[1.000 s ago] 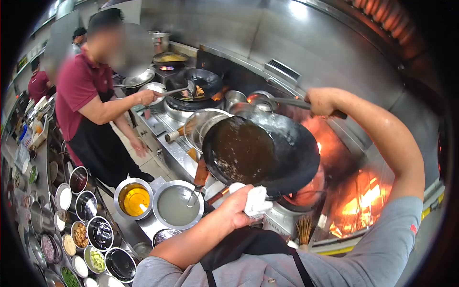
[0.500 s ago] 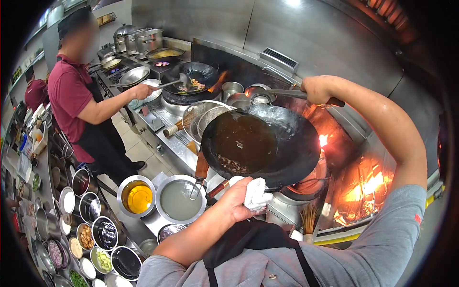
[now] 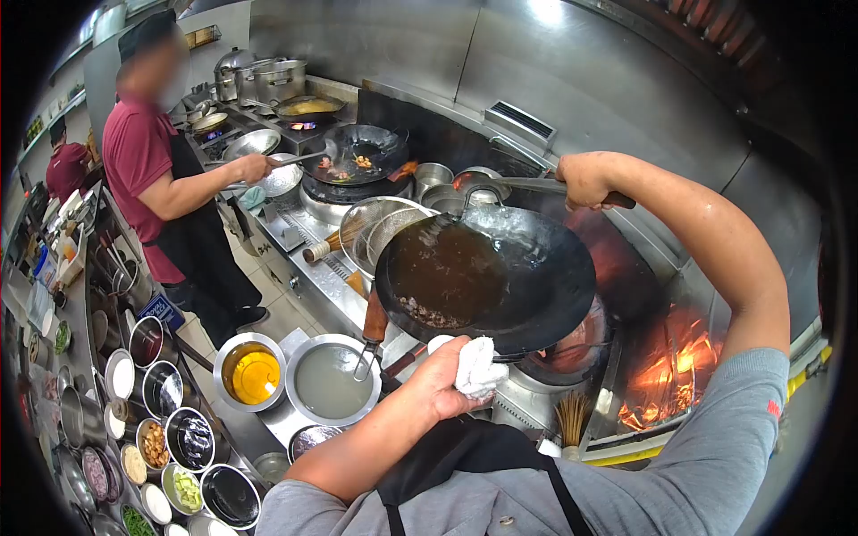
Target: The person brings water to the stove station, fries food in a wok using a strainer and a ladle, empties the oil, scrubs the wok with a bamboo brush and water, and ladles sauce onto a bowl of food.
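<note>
A folded white cloth [image 3: 481, 368] is gripped in my left hand [image 3: 444, 375], at the near edge of a large black wok [image 3: 545, 308]. Dark brown liquid [image 3: 451, 268] with small bits lies in the wok's left part, and the wok is tilted that way. My right hand [image 3: 588, 181] is wrapped round the handle of a long metal ladle [image 3: 527, 184] above the wok's far side. The ladle's bowl end is over the metal pots behind the wok. Below the wok's right side is the burner [image 3: 572, 353].
Flames [image 3: 675, 366] burn at the right. Wire strainers [image 3: 380, 228] sit left of the wok. A pot of yellow oil [image 3: 252, 373] and a pot of cloudy liquid [image 3: 332, 380] stand front left. A co-worker [image 3: 143, 152] stirs another wok [image 3: 357, 152]. Ingredient containers [image 3: 188, 438] line the left counter.
My right hand and the ladle have shifted slightly left. The wok has stayed nearly in place. The flames at the right are lower. The co-worker's hand has moved back from the far wok.
</note>
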A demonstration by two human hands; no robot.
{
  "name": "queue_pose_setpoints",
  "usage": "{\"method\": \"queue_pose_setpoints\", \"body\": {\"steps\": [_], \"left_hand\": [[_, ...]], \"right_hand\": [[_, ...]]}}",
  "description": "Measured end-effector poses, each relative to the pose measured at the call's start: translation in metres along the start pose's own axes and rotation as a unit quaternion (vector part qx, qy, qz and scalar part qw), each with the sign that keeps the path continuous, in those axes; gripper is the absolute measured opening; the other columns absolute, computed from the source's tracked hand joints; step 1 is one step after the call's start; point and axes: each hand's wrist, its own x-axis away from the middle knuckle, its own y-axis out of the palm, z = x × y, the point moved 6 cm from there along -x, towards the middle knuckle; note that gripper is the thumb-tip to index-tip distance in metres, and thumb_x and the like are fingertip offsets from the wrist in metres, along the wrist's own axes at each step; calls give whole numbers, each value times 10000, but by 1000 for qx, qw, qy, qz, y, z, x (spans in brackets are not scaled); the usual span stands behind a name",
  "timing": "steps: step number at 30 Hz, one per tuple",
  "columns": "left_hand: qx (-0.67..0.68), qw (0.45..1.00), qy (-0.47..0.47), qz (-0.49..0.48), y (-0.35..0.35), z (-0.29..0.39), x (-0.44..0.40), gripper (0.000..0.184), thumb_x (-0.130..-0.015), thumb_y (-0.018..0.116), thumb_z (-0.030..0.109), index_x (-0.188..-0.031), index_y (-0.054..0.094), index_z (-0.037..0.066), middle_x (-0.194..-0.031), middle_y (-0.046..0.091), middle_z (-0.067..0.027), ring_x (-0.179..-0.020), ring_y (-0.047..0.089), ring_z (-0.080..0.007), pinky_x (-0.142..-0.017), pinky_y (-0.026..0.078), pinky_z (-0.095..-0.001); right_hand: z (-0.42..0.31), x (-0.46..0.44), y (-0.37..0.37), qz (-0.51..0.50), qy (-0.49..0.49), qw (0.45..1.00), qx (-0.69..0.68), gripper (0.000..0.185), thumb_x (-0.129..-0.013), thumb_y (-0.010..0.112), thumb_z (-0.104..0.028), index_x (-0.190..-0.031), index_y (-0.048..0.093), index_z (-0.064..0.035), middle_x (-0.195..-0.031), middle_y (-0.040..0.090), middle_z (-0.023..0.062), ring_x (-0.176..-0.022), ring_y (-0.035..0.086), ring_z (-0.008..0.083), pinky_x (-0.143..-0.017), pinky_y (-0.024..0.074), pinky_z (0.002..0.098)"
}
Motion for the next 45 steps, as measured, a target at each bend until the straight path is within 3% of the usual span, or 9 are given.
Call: {"method": "queue_pose_setpoints", "body": {"steps": [2, 6, 8, 11, 13, 21, 23, 26, 45], "left_hand": [[4, 1000, -3, -16, -1, 1, -1, 201, -882, 461, 252, -893, 598, 106, -830, 620, -67, -735, 607, -231, -655, 503, -387], [8, 1000, -4, -10, 2, 1, -1, 198, -882, 457, 247, -893, 596, 107, -831, 619, -64, -748, 605, -229, -661, 500, -391], [8, 1000, 1, 3, 4, 2, 1, 202, -885, 452, 251, -894, 596, 110, -833, 619, -61, -753, 604, -228, -667, 496, -393], [2, 1000, 0, -7, 8, 2, 2, 220, -897, 440, 277, -898, 595, 120, -839, 618, -55, -750, 602, -229, -674, 486, -386], [1, 999, 0, 32, 5, 2, 2, 230, -902, 430, 290, -894, 595, 130, -838, 618, -51, -746, 599, -229, -678, 476, -382], [5, 1000, -1, 5, 11, 5, -2, 205, -888, 439, 264, -872, 594, 131, -822, 615, -51, -744, 595, -221, -659, 463, -387], [5, 1000, -1, 17, 11, 4, -3, 202, -885, 443, 263, -871, 594, 130, -821, 615, -51, -743, 596, -220, -657, 462, -387], [15, 1000, -7, 13, 12, 3, -8, 199, -879, 446, 260, -874, 597, 132, -825, 618, -52, -742, 596, -219, -672, 465, -391], [58, 998, -18, -25, 40, 5, -25, 223, -869, 440, 285, -921, 606, 145, -908, 629, -49, -826, 591, -210, -768, 447, -394]], "right_hand": [[-3, 3, -1, -15, -1, 1000, 23, 214, -734, 583, -41, -930, 568, 42, -552, 533, 112, -447, 536, 205, -407, 427, 334], [-2, -2, -2, -12, 1, 1000, -14, 226, -736, 593, -47, -943, 569, 42, -555, 537, 112, -449, 538, 199, -406, 425, 333], [-6, -5, -2, -16, -24, 999, 44, 251, -736, 604, -52, -966, 568, 40, -564, 545, 115, -446, 541, 196, -403, 423, 333], [-8, -1, -5, -1, -11, 1000, -3, 149, -738, 648, -64, -796, 596, 63, -563, 579, 153, -487, 595, 254, -420, 468, 365], [-7, -5, -6, -2, -10, 1000, 2, 155, -739, 649, -65, -812, 592, 60, -563, 578, 151, -485, 593, 253, -420, 467, 363], [-8, -5, -9, -13, -10, 1000, 13, 164, -749, 646, -77, -845, 579, 39, -574, 583, 141, -493, 591, 241, -433, 468, 354], [-9, -6, -10, -18, -1, 1000, 21, 262, -730, 610, -56, -986, 596, 0, -556, 550, 91, -467, 550, 195, -431, 424, 340], [-9, -8, -13, -13, -5, 1000, 23, 267, -735, 603, -53, -998, 597, -10, -549, 538, 86, -462, 537, 192, -432, 418, 336], [-18, -27, -28, 3, -25, 997, 70, 221, -803, 612, -165, -923, 593, 19, -590, 574, 130, -526, 591, 228, -486, 442, 369]]}}
